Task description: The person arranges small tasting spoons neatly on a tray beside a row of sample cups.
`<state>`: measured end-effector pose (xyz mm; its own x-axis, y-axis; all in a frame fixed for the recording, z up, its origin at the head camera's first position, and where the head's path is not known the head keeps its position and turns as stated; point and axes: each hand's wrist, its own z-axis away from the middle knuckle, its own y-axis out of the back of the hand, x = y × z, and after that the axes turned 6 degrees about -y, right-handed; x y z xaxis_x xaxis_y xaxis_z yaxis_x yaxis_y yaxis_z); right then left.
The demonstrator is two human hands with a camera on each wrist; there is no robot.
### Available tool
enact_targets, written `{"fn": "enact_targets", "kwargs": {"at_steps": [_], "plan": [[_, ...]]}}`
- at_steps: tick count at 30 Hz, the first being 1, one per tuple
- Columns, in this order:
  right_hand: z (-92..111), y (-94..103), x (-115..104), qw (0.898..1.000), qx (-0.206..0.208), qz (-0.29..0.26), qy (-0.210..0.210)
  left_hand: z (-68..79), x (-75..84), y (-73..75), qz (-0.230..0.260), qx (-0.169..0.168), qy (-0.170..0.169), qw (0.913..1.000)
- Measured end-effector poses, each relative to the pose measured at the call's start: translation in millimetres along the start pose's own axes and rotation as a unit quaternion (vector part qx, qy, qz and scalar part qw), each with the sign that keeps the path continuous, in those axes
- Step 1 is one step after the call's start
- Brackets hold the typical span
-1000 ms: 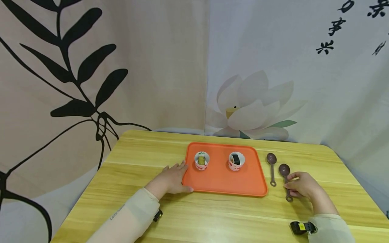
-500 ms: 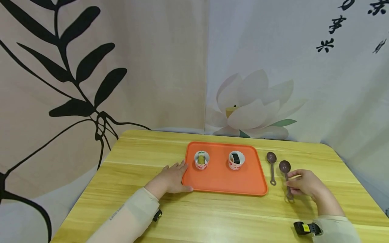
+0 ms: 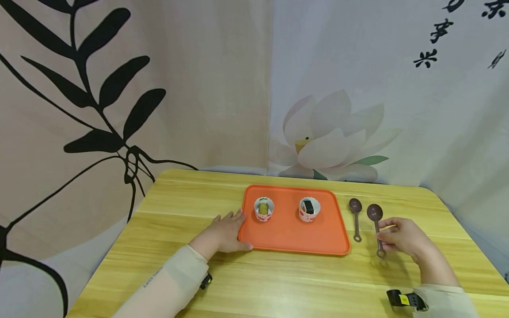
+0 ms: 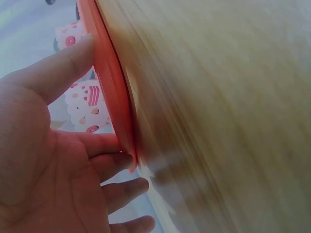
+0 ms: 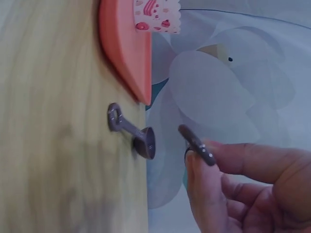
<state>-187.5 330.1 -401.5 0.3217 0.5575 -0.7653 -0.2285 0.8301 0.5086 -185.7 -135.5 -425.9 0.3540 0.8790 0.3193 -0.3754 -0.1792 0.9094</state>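
On the tray (image 3: 284, 236), a wide gap is left between the left cup (image 3: 263, 217) and the right cup (image 3: 307, 217). The tray's left edge is blocked by the left hand (image 3: 223, 234). Leftward of the held spoon (image 3: 375, 212), low passage is obstructed by the loose spoon (image 3: 355, 206), then by the tray's rim. Bare worktop (image 3: 298, 282) is left on the tray's near side.

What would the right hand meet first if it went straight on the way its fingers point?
Probably the other spoon, lying between the held spoon and the orange tray, though the right hand might pass above; depth is unclear.
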Motion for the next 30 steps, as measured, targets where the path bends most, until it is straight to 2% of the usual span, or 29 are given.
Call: {"fn": "enact_targets", "kwargs": {"at_steps": [14, 30], "plan": [[10.7, -1.8, -19.5, 0.999, -0.008, 0.010, 0.032, -0.5, -0.9, -0.5, 0.004, -0.004, 0.000, 1.0000], [15.9, -15.9, -44.6, 0.998, -0.005, 0.003, 0.066, -1.0, -1.8, -0.8, 0.001, -0.005, -0.003, 1.0000]]}}
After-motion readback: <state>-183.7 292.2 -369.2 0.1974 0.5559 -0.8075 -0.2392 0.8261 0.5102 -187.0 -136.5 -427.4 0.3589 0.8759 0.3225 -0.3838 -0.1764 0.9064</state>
